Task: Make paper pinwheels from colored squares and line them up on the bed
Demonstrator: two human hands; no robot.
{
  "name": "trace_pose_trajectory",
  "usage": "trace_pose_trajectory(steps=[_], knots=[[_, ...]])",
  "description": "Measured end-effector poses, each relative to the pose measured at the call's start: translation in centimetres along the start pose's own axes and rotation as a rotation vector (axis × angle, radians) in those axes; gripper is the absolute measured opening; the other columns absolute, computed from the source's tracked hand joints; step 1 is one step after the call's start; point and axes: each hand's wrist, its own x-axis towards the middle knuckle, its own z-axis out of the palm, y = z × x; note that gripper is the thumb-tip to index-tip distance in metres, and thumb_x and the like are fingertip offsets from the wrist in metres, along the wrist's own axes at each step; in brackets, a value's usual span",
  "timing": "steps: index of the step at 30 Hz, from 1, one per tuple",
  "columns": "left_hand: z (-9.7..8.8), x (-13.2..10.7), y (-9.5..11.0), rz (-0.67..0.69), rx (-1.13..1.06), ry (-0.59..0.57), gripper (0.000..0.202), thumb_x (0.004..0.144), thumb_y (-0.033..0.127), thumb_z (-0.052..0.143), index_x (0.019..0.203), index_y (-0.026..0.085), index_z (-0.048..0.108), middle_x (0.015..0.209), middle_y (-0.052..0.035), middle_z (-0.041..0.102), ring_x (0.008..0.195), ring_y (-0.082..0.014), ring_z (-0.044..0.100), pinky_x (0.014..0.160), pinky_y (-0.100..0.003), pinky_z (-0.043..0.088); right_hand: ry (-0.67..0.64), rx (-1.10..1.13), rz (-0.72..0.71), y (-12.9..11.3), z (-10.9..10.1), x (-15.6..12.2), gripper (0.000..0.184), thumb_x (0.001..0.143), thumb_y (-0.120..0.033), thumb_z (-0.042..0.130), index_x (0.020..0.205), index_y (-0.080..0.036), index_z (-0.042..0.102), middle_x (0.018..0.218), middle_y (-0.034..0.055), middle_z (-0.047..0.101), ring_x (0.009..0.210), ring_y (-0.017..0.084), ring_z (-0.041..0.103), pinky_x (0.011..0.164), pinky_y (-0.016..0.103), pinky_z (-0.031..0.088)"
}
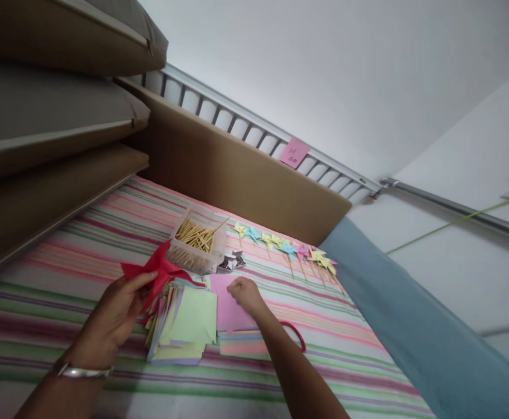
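My left hand (pixel 123 305) is closed on a red paper pinwheel (pixel 161 270), its blades spread above the fingers. My right hand (pixel 246 295) is closed in a pinch over a stack of pink paper squares (pixel 226 305); whatever its fingertips hold is too small to make out. Between the hands lies a loose pile of pastel paper sheets (pixel 195 317), pale green on top. Just beyond stands a clear plastic box (pixel 193 265) of thin wooden sticks (pixel 197 235). Beside the box is a small silvery packet (pixel 232 263) with dark bits in it.
Finished small pinwheels (pixel 288 249) on sticks lie in a row toward the back right. A red curved handle (pixel 296 334) shows partly behind my right forearm. A brown board (pixel 237 169) borders the striped cloth (pixel 84 256) at the back; stacked padded panels (pixel 57 110) rise on the left.
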Motion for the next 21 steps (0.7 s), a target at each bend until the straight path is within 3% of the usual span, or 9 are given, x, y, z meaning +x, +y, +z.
trace_pose_trajectory(steps=[5,12,21], knots=[[0.4,-0.3,-0.6,-0.007,0.017,-0.032,0.011,0.067,0.001,0.065,0.065,0.012,0.066,0.061,-0.0024,0.069,0.052,-0.0132,0.063,0.052,-0.021,0.053,0.049,-0.030,-0.122,2.3,0.3,-4.8,0.011,0.081,-0.016,0.056,0.073,-0.015,0.065,0.069,0.0006,0.064,0.066,0.012,0.055,0.062,0.022,0.040],[1.6,-1.3,-1.5,-0.026,0.103,-0.049,0.013,0.067,0.000,0.063,0.060,0.011,0.065,0.057,-0.0041,0.069,0.047,-0.0134,0.061,0.047,-0.020,0.050,0.118,-0.018,-0.191,2.1,0.9,-4.7,0.012,0.077,-0.012,0.055,0.077,-0.017,0.066,0.076,0.0019,0.067,0.069,0.013,0.057,0.064,0.020,0.039],[1.7,-0.9,-1.6,-0.081,0.133,-0.070,0.017,0.073,-0.001,0.057,0.064,0.010,0.066,0.057,-0.0011,0.070,0.048,-0.0113,0.060,0.048,-0.018,0.050,0.161,0.064,-0.145,3.2,1.4,-5.0,0.028,0.078,-0.007,0.048,0.092,-0.019,0.069,0.091,0.0017,0.072,0.077,0.013,0.064,0.066,0.019,0.045]])
